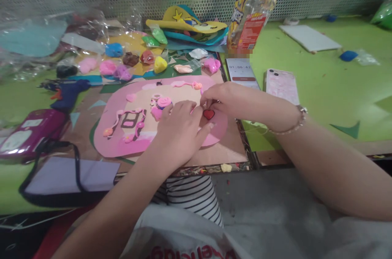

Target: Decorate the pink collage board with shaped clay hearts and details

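A pink rounded board (pixel 112 144) with a beige middle lies in front of me, decorated with modelling clay shapes. My left hand (pixel 180 130) rests on its right half, fingers stretched out and thumb apart. Close to the board's right edge, my right hand (pixel 222 98) has its fingers bent together in a pinch; what they hold, if anything, is hidden. Just below those fingertips sits a dark-edged red heart (pixel 208 114). Left of my left hand are a pink clay swirl (pixel 164 102) and a dark frame shape (pixel 130 120) trimmed with pink clay. A thin pink clay strip (pixel 183 84) runs along the top.
Behind the board lie several bagged clay lumps, including yellow (pixel 160 64) and blue (pixel 114 49). A yellow hat-like cutout (pixel 190 24) and a snack bag (pixel 251 14) stand further back. Two phones (pixel 243 72) lie right; a magenta case (pixel 33 132) and black strap (pixel 76 169) lie left.
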The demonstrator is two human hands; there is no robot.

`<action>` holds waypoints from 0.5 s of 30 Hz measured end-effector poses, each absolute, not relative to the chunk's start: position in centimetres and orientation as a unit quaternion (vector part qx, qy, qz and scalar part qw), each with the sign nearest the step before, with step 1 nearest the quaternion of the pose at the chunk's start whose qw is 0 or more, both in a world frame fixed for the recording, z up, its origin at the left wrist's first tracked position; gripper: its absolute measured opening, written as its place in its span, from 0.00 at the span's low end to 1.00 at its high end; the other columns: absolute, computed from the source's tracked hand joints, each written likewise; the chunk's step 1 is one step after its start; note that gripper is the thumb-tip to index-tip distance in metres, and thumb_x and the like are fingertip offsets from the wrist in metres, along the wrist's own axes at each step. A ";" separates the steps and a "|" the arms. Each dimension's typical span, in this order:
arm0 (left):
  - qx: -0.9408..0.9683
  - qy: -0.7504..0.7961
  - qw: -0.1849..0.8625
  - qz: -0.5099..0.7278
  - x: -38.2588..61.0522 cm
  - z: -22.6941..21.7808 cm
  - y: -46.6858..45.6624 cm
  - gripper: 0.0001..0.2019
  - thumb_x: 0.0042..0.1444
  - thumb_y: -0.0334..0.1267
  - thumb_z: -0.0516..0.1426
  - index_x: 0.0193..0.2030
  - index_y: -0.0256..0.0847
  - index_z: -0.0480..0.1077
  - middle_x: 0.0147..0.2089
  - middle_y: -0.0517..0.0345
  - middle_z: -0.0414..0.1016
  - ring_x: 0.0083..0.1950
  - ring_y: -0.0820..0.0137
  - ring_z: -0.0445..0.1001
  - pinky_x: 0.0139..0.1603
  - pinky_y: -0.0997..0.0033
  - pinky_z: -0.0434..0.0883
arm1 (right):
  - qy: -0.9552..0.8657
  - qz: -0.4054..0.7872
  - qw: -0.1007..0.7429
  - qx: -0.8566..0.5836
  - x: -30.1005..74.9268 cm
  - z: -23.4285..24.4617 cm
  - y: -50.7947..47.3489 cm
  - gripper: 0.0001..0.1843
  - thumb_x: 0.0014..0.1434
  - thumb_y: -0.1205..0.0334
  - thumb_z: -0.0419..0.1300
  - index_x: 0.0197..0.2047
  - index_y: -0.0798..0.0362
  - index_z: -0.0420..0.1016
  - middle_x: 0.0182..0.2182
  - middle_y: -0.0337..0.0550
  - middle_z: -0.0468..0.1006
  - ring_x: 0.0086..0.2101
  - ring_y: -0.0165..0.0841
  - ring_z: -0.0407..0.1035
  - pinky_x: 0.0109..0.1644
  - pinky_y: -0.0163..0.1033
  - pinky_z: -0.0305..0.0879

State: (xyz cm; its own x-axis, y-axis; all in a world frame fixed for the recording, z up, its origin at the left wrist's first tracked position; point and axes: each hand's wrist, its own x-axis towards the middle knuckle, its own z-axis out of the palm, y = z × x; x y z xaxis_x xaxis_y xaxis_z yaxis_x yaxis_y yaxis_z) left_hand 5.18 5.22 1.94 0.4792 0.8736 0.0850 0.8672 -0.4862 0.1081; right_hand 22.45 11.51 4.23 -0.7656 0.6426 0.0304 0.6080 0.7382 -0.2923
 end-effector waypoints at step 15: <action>0.866 0.494 0.026 0.063 5.2 2.0 5.2 0.16 0.64 0.43 0.50 0.52 0.35 0.68 0.52 0.43 0.69 0.57 0.52 0.65 0.57 0.50 0.62 | -0.936 0.084 0.026 -0.341 22.7 4.2 11.3 0.12 0.62 0.73 0.47 0.40 0.55 0.71 0.33 0.46 0.76 0.31 0.32 0.68 0.33 0.37 0.57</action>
